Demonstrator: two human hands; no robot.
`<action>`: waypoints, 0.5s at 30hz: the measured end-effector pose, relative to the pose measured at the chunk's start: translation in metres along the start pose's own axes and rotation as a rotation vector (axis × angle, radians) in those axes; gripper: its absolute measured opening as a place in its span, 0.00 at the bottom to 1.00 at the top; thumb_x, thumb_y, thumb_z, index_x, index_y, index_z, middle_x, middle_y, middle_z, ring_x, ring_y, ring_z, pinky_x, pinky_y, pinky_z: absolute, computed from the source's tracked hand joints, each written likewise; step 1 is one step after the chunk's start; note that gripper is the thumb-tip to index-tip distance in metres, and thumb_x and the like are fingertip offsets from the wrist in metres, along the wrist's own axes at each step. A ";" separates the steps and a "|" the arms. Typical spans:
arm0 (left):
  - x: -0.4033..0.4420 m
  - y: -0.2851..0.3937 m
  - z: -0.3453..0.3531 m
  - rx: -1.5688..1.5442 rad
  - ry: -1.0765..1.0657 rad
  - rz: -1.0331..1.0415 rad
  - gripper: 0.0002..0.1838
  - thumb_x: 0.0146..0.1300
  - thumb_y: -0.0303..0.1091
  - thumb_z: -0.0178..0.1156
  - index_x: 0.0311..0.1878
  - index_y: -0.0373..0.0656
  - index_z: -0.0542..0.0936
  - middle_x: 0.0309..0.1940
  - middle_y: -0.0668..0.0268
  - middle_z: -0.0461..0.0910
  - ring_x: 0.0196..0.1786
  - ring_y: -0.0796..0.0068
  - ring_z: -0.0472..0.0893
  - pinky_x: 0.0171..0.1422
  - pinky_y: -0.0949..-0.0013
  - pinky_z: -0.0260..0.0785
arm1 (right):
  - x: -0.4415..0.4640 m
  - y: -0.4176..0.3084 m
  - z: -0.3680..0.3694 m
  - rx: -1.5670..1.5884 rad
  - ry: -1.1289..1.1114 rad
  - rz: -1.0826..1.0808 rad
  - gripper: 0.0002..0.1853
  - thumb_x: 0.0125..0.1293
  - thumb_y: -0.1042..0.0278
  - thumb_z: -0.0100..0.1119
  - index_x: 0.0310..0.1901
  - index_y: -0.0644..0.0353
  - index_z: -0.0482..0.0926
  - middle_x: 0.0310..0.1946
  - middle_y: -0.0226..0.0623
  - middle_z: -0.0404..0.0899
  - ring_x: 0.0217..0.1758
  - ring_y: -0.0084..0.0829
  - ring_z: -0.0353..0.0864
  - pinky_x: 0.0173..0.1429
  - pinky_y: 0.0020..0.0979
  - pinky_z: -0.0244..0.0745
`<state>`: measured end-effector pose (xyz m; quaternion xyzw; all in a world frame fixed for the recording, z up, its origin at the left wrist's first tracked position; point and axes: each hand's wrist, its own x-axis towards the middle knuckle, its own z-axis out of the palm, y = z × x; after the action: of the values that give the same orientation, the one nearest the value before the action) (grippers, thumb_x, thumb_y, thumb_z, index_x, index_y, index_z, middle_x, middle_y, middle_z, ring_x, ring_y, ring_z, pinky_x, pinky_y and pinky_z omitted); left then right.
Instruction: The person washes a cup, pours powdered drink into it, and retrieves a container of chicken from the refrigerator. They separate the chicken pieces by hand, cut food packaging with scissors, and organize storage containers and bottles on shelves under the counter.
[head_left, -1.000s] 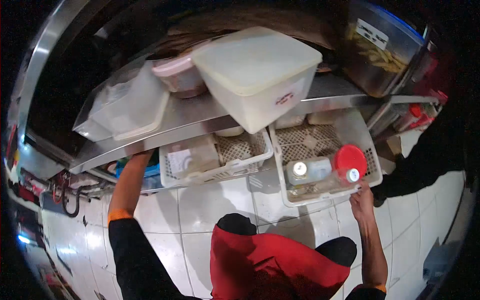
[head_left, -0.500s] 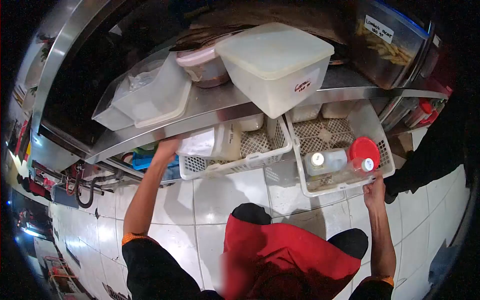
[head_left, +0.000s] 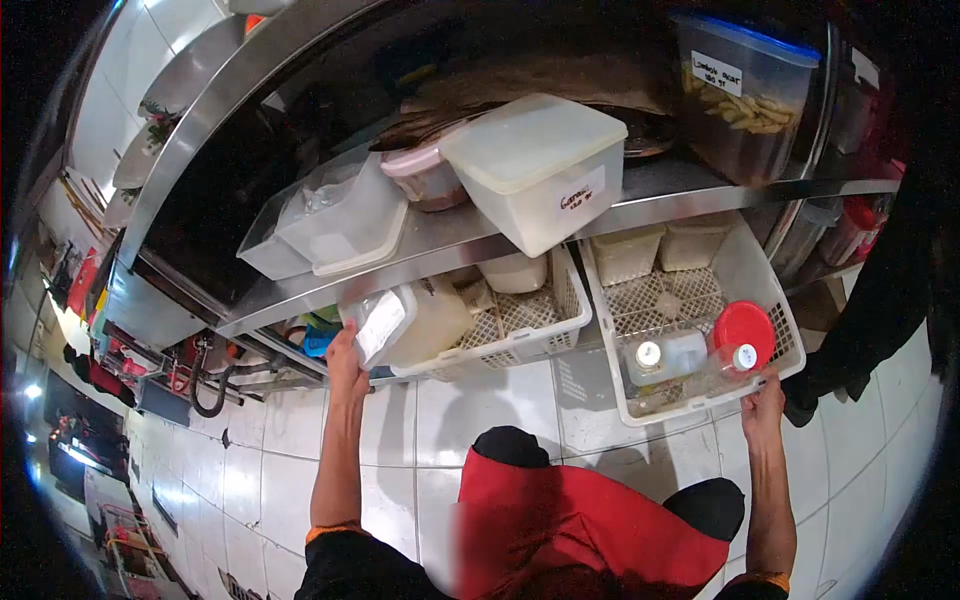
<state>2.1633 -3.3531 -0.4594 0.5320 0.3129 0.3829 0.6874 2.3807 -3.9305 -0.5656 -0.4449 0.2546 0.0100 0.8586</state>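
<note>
Under the steel shelf, my left hand [head_left: 346,360] grips the edge of a clear plastic container with a white label [head_left: 382,326], tilted at the left end of the left white basket [head_left: 500,350]. My right hand [head_left: 763,402] is closed on the front right rim of the right white basket [head_left: 690,408]. This basket holds a red lid [head_left: 743,334], a white-capped bottle [head_left: 668,356], a second clear bottle [head_left: 728,366] lying beside it and pale tubs [head_left: 627,253] at the back.
On the steel shelf [head_left: 655,212] stand a lidded white box [head_left: 540,165], a pink-lidded tub [head_left: 428,178], clear bins [head_left: 345,220] and a blue-lidded container [head_left: 745,100]. Another person's dark-clothed leg [head_left: 870,300] is at the right. A black hose [head_left: 200,385] hangs at the left.
My left hand has come out from under the shelf and now holds the labelled container, which is more tilted and nearer the front. My right hand stays on the right basket's rim.
</note>
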 end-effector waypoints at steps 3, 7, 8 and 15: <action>0.000 -0.022 -0.013 0.003 -0.047 0.139 0.12 0.67 0.40 0.57 0.33 0.41 0.75 0.31 0.68 0.78 0.32 0.77 0.79 0.38 0.70 0.74 | 0.014 -0.003 -0.011 -0.036 0.006 0.056 0.06 0.65 0.60 0.53 0.32 0.49 0.72 0.23 0.20 0.69 0.20 0.15 0.62 0.22 0.21 0.54; 0.005 -0.025 -0.027 0.141 -0.177 0.236 0.13 0.68 0.40 0.55 0.33 0.41 0.74 0.31 0.71 0.76 0.32 0.83 0.74 0.38 0.75 0.69 | 0.023 -0.007 -0.012 -0.069 0.011 0.018 0.07 0.64 0.57 0.53 0.32 0.48 0.73 0.22 0.19 0.67 0.19 0.15 0.59 0.22 0.20 0.53; 0.011 -0.027 -0.035 0.206 -0.195 0.304 0.13 0.69 0.40 0.55 0.34 0.40 0.74 0.31 0.72 0.76 0.33 0.84 0.73 0.38 0.76 0.67 | 0.023 -0.010 -0.015 -0.088 0.011 0.018 0.07 0.64 0.57 0.52 0.33 0.49 0.73 0.21 0.19 0.66 0.18 0.14 0.58 0.21 0.20 0.51; -0.039 -0.018 -0.002 0.370 0.013 0.610 0.12 0.68 0.37 0.53 0.35 0.37 0.73 0.29 0.74 0.72 0.34 0.83 0.67 0.39 0.76 0.62 | 0.056 -0.010 -0.041 -0.106 -0.098 -0.013 0.12 0.69 0.54 0.46 0.40 0.53 0.74 0.33 0.28 0.76 0.31 0.20 0.75 0.32 0.24 0.71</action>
<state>2.1456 -3.3882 -0.4759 0.7140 0.2078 0.5107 0.4315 2.4139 -3.9800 -0.6023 -0.4904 0.2085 0.0399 0.8452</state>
